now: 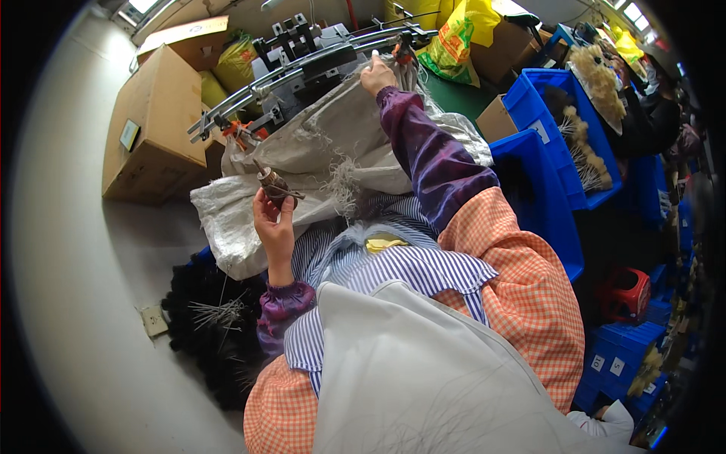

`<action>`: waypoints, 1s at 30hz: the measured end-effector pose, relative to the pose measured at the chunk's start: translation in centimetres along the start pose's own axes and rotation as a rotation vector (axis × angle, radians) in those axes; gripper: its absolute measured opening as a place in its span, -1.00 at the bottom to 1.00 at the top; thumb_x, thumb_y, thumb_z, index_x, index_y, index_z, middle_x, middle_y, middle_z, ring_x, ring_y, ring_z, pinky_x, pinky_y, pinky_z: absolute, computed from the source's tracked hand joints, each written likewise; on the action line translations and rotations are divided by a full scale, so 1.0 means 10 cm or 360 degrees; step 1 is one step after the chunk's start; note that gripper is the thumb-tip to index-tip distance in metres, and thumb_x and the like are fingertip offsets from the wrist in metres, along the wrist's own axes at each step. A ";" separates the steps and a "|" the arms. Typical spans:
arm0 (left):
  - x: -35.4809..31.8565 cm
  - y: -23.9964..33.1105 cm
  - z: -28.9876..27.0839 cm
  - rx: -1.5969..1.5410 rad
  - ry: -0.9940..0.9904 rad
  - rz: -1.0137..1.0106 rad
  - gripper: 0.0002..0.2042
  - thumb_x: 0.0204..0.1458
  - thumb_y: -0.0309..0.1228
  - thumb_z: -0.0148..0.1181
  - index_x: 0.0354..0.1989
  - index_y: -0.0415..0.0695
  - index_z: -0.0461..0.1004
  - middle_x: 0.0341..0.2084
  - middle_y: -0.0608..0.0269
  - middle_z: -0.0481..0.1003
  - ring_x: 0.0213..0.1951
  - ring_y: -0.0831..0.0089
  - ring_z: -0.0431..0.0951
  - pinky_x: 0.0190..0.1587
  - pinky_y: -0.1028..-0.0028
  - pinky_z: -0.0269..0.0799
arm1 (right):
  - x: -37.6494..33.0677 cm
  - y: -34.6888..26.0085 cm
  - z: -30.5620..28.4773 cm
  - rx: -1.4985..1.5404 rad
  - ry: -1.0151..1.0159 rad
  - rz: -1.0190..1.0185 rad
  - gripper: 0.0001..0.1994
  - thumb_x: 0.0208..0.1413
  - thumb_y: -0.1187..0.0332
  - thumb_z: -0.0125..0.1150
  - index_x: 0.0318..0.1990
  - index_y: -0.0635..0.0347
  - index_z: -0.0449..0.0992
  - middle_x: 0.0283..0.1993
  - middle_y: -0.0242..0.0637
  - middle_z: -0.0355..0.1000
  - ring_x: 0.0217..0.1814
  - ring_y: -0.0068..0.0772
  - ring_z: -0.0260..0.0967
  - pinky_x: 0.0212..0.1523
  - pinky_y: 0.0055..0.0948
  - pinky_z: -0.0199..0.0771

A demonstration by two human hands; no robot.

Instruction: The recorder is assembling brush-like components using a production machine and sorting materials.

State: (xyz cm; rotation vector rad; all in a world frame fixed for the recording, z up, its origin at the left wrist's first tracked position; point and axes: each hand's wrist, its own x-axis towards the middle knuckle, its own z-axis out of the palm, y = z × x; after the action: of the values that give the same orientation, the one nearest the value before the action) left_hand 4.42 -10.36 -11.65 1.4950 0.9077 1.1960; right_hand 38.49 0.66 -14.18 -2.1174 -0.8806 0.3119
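Note:
In my left hand (275, 227) is a small brown, bulb-shaped piece (277, 187) with a pale collar and a thin stick poking from its top. My fingers and thumb close round its lower part. Farther off, my right hand (377, 76) reaches to the metal rails (295, 76) of a bench-mounted machine. Its fingers are bent together with a small white tip (375, 54) showing at them; what they hold is too small to name. A whitish woven sheet (302, 151) hangs from the rails toward my lap, with loose pale threads (344, 181) on it.
A cardboard box (155, 125) stands at the left by the white wall. Blue crates (541, 189) with bundles of bristles are at the right. Black bristle bundles (197, 303) lie at lower left. A yellow-green bag (454, 49) sits behind the rails; a red stool (628, 293) stands far right.

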 end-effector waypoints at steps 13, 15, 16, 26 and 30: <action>0.01 -0.18 -0.07 -0.0086 0.0040 -0.0032 -0.58 -0.08 -0.56 0.15 -0.02 -0.27 0.21 -0.27 0.22 0.41 -0.28 0.53 0.43 -0.20 0.58 0.35 | 0.27 0.37 0.20 -0.0216 0.0178 -0.0491 -0.55 -0.13 0.21 -0.09 -0.06 0.27 0.31 -0.13 0.08 0.35 -0.08 0.04 0.32 -0.06 -0.17 0.31; 0.02 -0.19 -0.07 -0.0014 0.0072 0.0032 -0.58 -0.11 -0.56 0.17 -0.03 -0.26 0.23 -0.27 0.21 0.41 -0.28 0.51 0.44 -0.20 0.56 0.35 | 0.39 0.56 0.04 -0.0315 0.0117 -0.0441 -0.63 -0.14 0.19 -0.09 -0.21 0.23 0.37 -0.20 0.10 0.37 -0.13 0.05 0.34 -0.10 -0.16 0.32; -0.01 -0.19 -0.11 -0.0004 0.0087 -0.0001 -0.58 -0.11 -0.55 0.17 -0.03 -0.26 0.23 -0.27 0.21 0.41 -0.27 0.51 0.44 -0.20 0.56 0.35 | 0.37 0.62 -0.04 -0.0354 0.0065 -0.0486 -0.60 -0.13 0.17 -0.09 -0.15 0.20 0.38 -0.15 0.07 0.36 -0.10 0.05 0.32 -0.06 -0.16 0.29; 0.00 -0.32 -0.08 0.0002 0.0069 -0.0090 -0.58 -0.14 -0.49 0.21 -0.05 -0.23 0.26 -0.28 0.17 0.45 -0.28 0.49 0.47 -0.24 0.54 0.36 | 0.61 4.11 -1.01 -0.0244 -0.0314 0.0723 -0.56 -0.09 0.10 -0.01 -0.20 0.33 0.45 -0.11 0.13 0.34 0.03 0.05 0.25 -0.06 -0.26 0.29; -0.03 -0.33 -0.07 -0.0005 0.0057 -0.0224 -0.59 -0.12 -0.52 0.18 -0.05 -0.24 0.25 -0.31 0.22 0.43 -0.30 0.55 0.44 -0.23 0.58 0.37 | 0.18 3.97 -0.61 -0.0481 -0.0270 0.0763 -0.58 -0.12 0.15 0.01 -0.20 0.32 0.45 -0.11 0.12 0.34 0.02 0.04 0.26 -0.06 -0.26 0.30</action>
State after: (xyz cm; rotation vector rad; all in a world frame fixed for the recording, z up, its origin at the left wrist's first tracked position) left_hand 3.72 -9.63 -14.89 1.3874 1.0173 1.1237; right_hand 61.96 -18.91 -40.24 -2.6066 -0.5234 0.6454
